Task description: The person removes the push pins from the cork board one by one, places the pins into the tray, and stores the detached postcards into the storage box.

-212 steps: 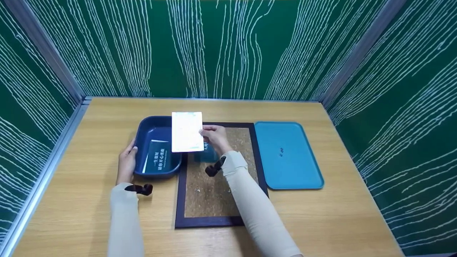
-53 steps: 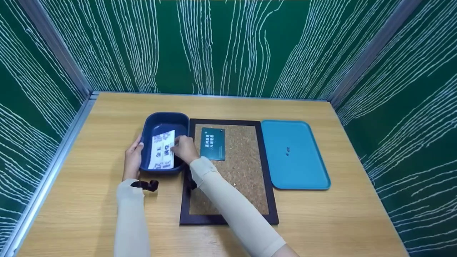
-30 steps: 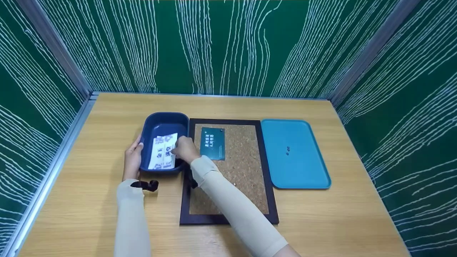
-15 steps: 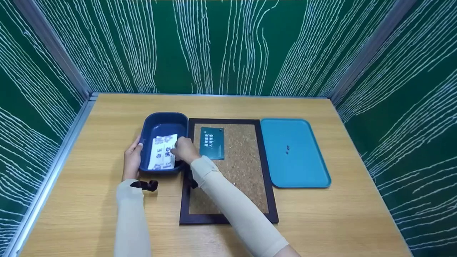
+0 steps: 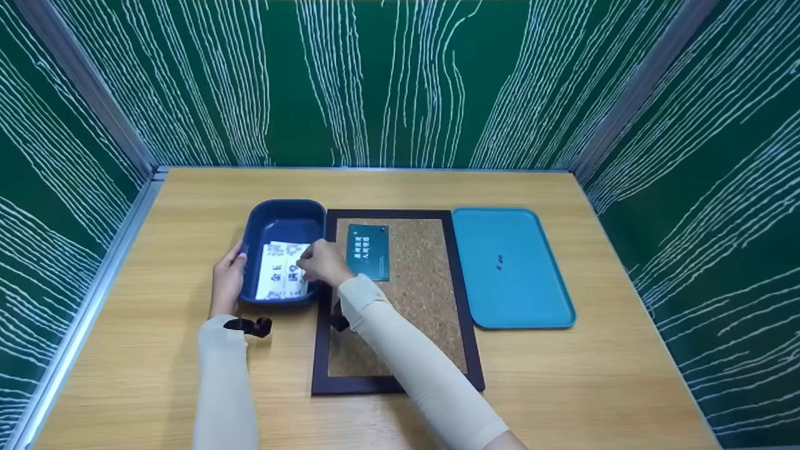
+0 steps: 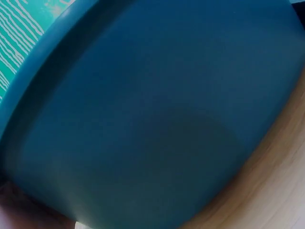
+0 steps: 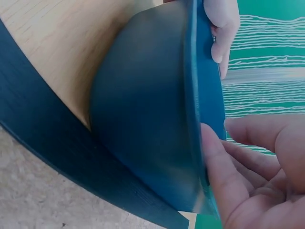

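Note:
In the head view my left hand point(image 5: 226, 279) grips the left side of a deep blue bin point(image 5: 250, 219), thumb at the rim. The left wrist view is mostly filled by the bin's outer wall point(image 6: 157, 105). White postcards with dark lettering and a purple pattern point(image 5: 280, 275) lie in its front part. My right hand point(image 5: 326, 262) reaches over the right rim, bent fingers at the postcards' right edge. In the right wrist view the fingertips point(image 7: 212, 136) meet the rim and part from the thumb; the postcards are hidden there, so a pinch cannot be confirmed.
A dark-framed corkboard point(image 5: 425, 312) lies right of the bin, with a green card point(image 5: 369, 253) at its upper left. Beyond it a turquoise tray point(image 5: 515, 287) bears a few small dark objects point(image 5: 499, 262). Green patterned panels point(image 5: 400, 87) enclose the wooden table point(image 5: 594, 387).
Seven seconds ago my right hand held a white card above the bin, and a green card showed inside. White postcards now show there. Their fanned edges have come closer together over the last half second.

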The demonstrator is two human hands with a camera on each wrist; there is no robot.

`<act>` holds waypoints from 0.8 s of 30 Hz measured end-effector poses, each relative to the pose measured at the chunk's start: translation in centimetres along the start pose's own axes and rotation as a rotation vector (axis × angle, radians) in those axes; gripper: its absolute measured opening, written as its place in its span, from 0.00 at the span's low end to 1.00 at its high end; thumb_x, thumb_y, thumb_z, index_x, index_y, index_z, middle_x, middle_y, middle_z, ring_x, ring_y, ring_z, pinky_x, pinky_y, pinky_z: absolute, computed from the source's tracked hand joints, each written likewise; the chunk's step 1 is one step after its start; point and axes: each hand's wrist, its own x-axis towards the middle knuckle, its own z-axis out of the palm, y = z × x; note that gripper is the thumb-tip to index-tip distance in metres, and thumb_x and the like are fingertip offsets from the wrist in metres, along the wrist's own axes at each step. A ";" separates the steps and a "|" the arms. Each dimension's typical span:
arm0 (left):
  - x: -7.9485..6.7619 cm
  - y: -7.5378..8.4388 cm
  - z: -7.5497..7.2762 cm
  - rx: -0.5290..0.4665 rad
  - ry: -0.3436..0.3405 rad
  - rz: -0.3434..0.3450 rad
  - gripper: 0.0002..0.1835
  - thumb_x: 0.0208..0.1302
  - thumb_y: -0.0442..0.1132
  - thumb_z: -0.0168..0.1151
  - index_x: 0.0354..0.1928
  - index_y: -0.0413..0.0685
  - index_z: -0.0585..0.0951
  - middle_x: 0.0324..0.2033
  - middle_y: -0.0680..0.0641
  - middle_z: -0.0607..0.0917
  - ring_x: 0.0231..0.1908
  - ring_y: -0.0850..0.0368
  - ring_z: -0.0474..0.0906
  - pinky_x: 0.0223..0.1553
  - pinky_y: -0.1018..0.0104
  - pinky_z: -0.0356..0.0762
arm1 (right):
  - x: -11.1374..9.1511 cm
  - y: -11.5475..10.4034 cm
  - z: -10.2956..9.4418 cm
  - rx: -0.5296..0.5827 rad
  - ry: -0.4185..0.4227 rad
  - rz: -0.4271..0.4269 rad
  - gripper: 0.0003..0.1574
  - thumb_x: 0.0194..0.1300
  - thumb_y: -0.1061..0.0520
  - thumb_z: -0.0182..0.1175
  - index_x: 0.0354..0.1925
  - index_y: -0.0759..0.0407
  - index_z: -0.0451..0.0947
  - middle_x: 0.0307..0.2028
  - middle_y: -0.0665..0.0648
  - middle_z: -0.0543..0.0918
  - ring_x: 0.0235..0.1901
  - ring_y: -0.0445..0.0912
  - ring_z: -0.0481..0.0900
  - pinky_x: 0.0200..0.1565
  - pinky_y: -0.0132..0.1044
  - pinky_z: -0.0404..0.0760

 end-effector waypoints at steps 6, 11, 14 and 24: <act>-0.1 0.1 -0.2 0.041 0.000 -0.010 0.26 0.77 0.40 0.38 0.74 0.58 0.56 0.75 0.52 0.52 0.74 0.54 0.50 0.73 0.58 0.54 | 0.0 0.4 -0.5 0.123 -0.030 -0.022 0.13 0.66 0.64 0.58 0.43 0.73 0.82 0.41 0.72 0.85 0.38 0.61 0.86 0.36 0.40 0.87; 0.2 0.1 -0.4 0.054 -0.019 0.006 0.27 0.76 0.38 0.37 0.75 0.52 0.55 0.75 0.47 0.52 0.73 0.52 0.51 0.73 0.58 0.55 | 0.0 0.6 -0.6 0.158 -0.041 -0.013 0.12 0.66 0.64 0.58 0.43 0.72 0.81 0.42 0.73 0.84 0.38 0.61 0.86 0.32 0.35 0.86; 0.4 0.0 -0.4 0.069 -0.036 0.029 0.27 0.76 0.36 0.37 0.75 0.48 0.54 0.74 0.44 0.54 0.72 0.51 0.55 0.71 0.59 0.57 | 0.1 0.7 -0.7 0.161 -0.048 -0.010 0.12 0.65 0.64 0.58 0.44 0.72 0.81 0.43 0.73 0.84 0.39 0.61 0.86 0.32 0.33 0.86; 0.2 0.6 -0.5 0.162 -0.059 0.036 0.28 0.76 0.38 0.37 0.75 0.50 0.53 0.73 0.42 0.57 0.66 0.47 0.61 0.65 0.58 0.62 | 0.0 0.9 -1.1 0.187 -0.033 -0.010 0.10 0.65 0.64 0.59 0.41 0.72 0.81 0.42 0.72 0.84 0.38 0.59 0.86 0.36 0.39 0.87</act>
